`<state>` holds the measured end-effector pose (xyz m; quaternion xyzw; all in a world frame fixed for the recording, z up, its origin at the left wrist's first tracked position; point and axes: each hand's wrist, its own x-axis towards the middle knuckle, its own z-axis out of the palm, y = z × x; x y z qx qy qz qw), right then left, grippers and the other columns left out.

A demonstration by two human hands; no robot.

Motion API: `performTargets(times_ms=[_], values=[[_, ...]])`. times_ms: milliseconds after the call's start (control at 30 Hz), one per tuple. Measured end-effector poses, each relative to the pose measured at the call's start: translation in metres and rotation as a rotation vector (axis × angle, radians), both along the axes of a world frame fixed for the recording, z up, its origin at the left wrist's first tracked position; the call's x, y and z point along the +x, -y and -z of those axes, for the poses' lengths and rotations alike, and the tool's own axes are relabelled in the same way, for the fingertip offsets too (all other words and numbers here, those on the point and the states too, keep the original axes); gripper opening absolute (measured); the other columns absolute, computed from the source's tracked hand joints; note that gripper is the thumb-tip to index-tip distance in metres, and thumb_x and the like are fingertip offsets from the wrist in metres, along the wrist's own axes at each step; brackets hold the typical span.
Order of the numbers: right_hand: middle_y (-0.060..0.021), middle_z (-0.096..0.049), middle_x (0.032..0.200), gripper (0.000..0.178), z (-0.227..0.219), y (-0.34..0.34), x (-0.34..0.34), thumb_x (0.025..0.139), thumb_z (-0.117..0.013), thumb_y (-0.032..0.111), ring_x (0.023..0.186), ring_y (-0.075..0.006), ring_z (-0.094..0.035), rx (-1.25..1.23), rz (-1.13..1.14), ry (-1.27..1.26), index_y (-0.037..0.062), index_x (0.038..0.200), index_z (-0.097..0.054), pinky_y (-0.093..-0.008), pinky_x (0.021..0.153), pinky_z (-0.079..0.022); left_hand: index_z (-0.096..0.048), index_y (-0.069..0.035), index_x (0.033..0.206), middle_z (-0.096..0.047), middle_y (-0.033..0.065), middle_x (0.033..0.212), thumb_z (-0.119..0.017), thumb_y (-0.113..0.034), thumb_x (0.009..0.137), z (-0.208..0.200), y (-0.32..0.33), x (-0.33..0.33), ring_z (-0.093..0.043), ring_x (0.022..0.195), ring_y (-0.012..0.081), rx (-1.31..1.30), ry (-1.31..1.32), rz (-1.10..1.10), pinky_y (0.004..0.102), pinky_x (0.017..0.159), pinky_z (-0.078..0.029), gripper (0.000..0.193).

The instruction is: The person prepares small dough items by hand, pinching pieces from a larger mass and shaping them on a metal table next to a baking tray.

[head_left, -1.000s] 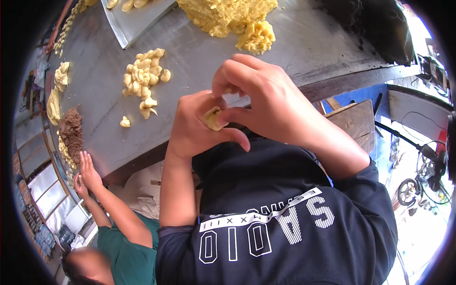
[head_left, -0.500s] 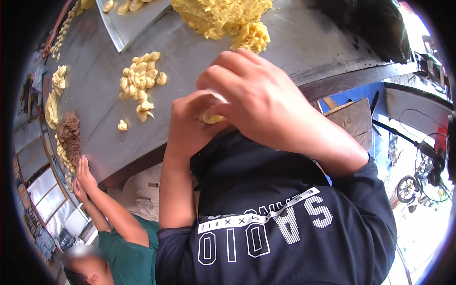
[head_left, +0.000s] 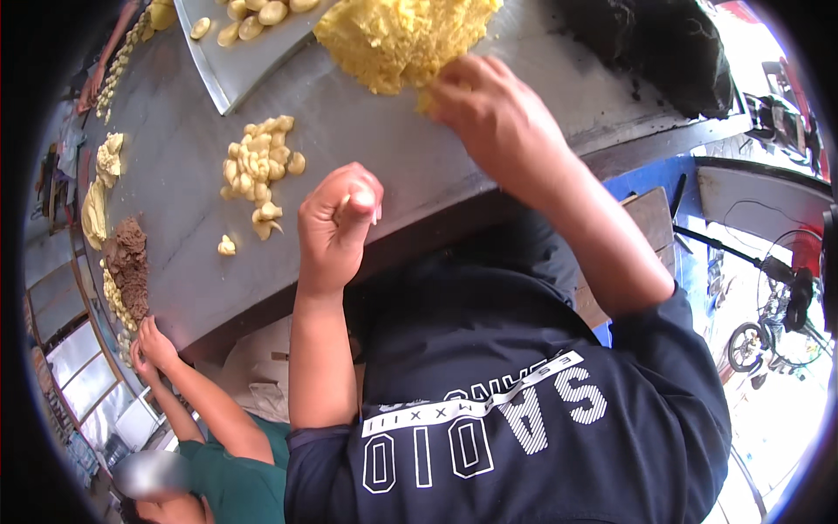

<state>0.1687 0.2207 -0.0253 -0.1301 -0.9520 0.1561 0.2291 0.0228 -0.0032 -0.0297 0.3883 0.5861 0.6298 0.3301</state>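
While the left hand (head_left: 339, 218) stays fisted nearer the body, grip contents unseen, the right hand (head_left: 489, 113) pinches the crumbly yellow dough mound (head_left: 393, 35) farther across the grey metal desk (head_left: 349, 140).

The closed left hand (head_left: 336, 218) hides whatever it grips, the right hand's fingertips (head_left: 434, 90) sink into the crumbly yellow dough mound (head_left: 393, 35), itself cut off by the top edge.
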Motion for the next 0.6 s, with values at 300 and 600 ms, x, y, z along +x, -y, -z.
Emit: performTargets(times_ms=[300, 600], values=[[-0.0099, -0.069, 0.103, 0.009, -0.047, 0.012, -0.041, 0.091, -0.074, 0.014, 0.103, -0.0278, -0.073, 0.224, -0.165, -0.18, 0.0064, 0.09, -0.078, -0.0399, 0.082, -0.067, -0.069, -0.009, 0.097, -0.067, 0.0064, 0.083, -0.079, -0.033, 0.112, 0.016, 0.011, -0.005, -0.059, 0.072, 0.0105, 0.126, 0.077, -0.169, 0.0256, 0.065, -0.046, 0.03], [-0.0074, -0.074, 0.1, 0.012, -0.012, 0.02, -0.077, 0.086, -0.08, 0.018, 0.1, -0.023, -0.072, 0.567, -0.132, 0.173, 0.0074, 0.091, -0.082, -0.0351, 0.076, -0.065, -0.065, -0.008, 0.084, -0.065, 0.0054, 0.08, -0.098, -0.057, 0.089, 0.0, 0.012, -0.004, -0.06, 0.073, 0.0116, 0.095, 0.057, -0.129, 0.0245, 0.066, -0.045, 0.059]])
